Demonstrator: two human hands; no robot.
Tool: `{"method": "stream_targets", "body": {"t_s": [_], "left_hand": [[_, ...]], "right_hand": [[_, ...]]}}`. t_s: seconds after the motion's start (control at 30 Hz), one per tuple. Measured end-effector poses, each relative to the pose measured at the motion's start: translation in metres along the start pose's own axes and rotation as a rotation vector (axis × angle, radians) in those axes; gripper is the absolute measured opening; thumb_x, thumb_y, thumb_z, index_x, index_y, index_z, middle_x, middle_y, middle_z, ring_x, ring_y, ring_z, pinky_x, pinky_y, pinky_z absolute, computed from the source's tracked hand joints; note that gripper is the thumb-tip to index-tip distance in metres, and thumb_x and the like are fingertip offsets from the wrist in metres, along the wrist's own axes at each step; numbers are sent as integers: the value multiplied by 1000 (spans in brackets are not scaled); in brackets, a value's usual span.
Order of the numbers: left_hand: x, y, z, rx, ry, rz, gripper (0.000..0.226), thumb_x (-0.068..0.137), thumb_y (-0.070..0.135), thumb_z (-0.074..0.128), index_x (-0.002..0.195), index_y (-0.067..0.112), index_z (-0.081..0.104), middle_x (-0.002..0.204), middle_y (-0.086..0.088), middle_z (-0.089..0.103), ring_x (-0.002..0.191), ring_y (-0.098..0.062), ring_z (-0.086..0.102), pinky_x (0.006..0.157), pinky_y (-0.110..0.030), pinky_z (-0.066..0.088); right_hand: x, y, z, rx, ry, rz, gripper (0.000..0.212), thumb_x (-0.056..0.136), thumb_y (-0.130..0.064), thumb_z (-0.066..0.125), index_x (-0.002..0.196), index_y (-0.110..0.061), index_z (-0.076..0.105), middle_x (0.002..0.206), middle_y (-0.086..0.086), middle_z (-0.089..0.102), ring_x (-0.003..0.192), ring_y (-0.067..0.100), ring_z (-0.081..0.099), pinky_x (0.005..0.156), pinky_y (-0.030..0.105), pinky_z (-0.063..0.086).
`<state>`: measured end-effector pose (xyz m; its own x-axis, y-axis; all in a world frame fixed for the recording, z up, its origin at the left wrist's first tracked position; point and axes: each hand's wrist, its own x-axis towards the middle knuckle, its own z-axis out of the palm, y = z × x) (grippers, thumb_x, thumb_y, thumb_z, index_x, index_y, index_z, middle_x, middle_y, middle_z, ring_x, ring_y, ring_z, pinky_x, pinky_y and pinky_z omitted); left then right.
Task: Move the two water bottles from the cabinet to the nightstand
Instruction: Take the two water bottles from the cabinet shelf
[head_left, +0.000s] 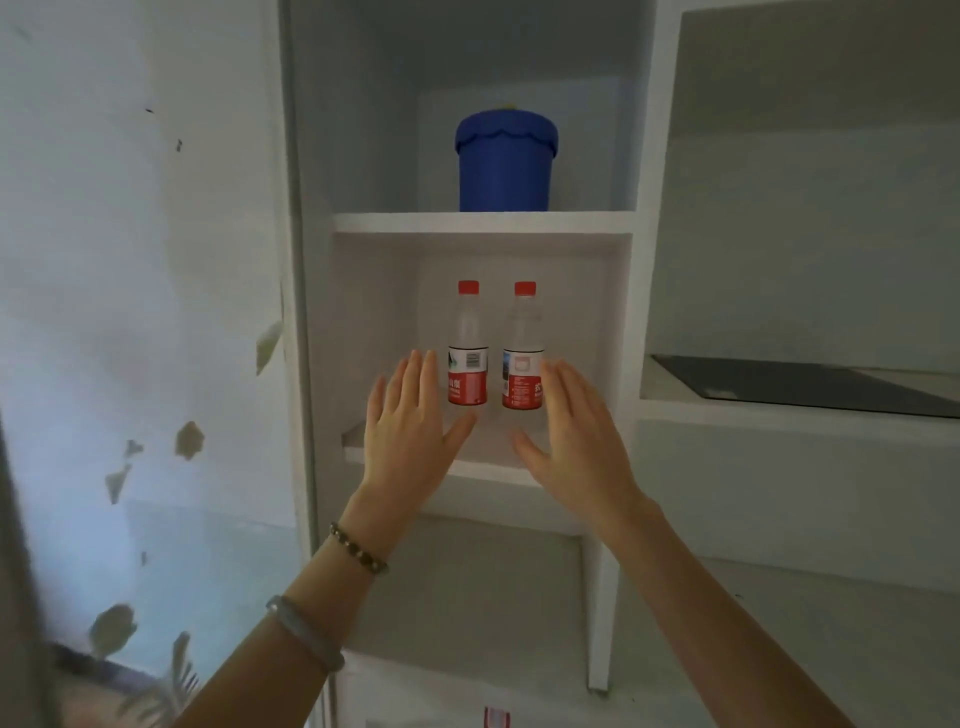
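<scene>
Two clear water bottles with red caps and red labels stand upright side by side on the middle shelf (358, 441) of a white cabinet: the left bottle (467, 345) and the right bottle (523, 347). My left hand (410, 426) is raised in front of the shelf, just left of the left bottle, fingers spread and empty. My right hand (574, 428) is held up just right of the right bottle, also spread and empty; its fingertips overlap the label's lower edge. Neither hand grips a bottle. The nightstand is out of view.
A blue lidded bucket (505, 163) stands on the shelf above. To the right is a white counter with a black cooktop (800, 382). A wall with peeling paint (130, 312) runs along the left. Beaded bracelets circle my left wrist.
</scene>
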<state>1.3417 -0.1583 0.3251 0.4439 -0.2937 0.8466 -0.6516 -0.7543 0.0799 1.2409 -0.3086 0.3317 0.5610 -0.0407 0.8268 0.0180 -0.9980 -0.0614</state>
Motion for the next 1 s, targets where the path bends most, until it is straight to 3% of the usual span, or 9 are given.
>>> {"method": "stream_targets", "body": {"t_s": [0.13, 0.27, 0.37, 0.53, 0.63, 0.83, 1.0], "left_hand": [[31, -12, 43, -17, 4, 8, 77, 84, 57, 45, 135, 0, 35, 136, -21, 47, 125, -35, 45, 104, -50, 31], [67, -23, 84, -22, -51, -22, 79, 85, 59, 43, 138, 2, 30, 141, -19, 41, 131, -33, 38, 107, -50, 26], [89, -31, 112, -63, -87, -42, 81, 84, 57, 45, 140, 1, 27, 142, -20, 39, 131, -34, 36, 108, -52, 22], [111, -35, 143, -229, -120, -132, 85, 82, 55, 52, 140, -1, 25, 138, -22, 43, 125, -35, 43, 105, -53, 26], [117, -38, 157, -302, -106, -152, 85, 82, 55, 53, 141, 2, 24, 138, -19, 43, 124, -35, 44, 103, -51, 30], [123, -40, 166, -598, -225, -265, 77, 70, 65, 54, 124, 13, 37, 116, -11, 59, 98, -29, 60, 80, -46, 51], [119, -35, 164, -765, -318, -313, 70, 75, 46, 68, 124, 12, 32, 120, -11, 54, 100, -26, 59, 81, -47, 52]], "right_hand": [[29, 16, 35, 45, 33, 42, 73, 80, -31, 67, 136, -6, 28, 138, 15, 41, 127, 27, 37, 104, 41, 36], [62, 37, 74, 52, 53, 132, 72, 77, -29, 71, 133, -8, 31, 128, 13, 48, 115, 24, 46, 95, 34, 43], [82, 55, 99, 88, 43, 246, 76, 75, -27, 71, 135, -8, 28, 129, 15, 46, 118, 28, 45, 97, 43, 44], [106, 78, 124, 181, 26, 390, 74, 73, -27, 71, 131, -3, 31, 122, 17, 49, 112, 33, 48, 87, 49, 48], [113, 83, 133, 220, 19, 453, 83, 73, -32, 73, 134, -4, 25, 126, 19, 48, 115, 35, 47, 88, 45, 47], [123, 79, 139, 399, -33, 594, 86, 64, -38, 74, 132, -16, 25, 115, 14, 56, 101, 29, 58, 80, 48, 53], [124, 76, 141, 398, -33, 616, 76, 69, -28, 74, 127, -14, 28, 112, 14, 56, 98, 28, 59, 78, 45, 54]]}}
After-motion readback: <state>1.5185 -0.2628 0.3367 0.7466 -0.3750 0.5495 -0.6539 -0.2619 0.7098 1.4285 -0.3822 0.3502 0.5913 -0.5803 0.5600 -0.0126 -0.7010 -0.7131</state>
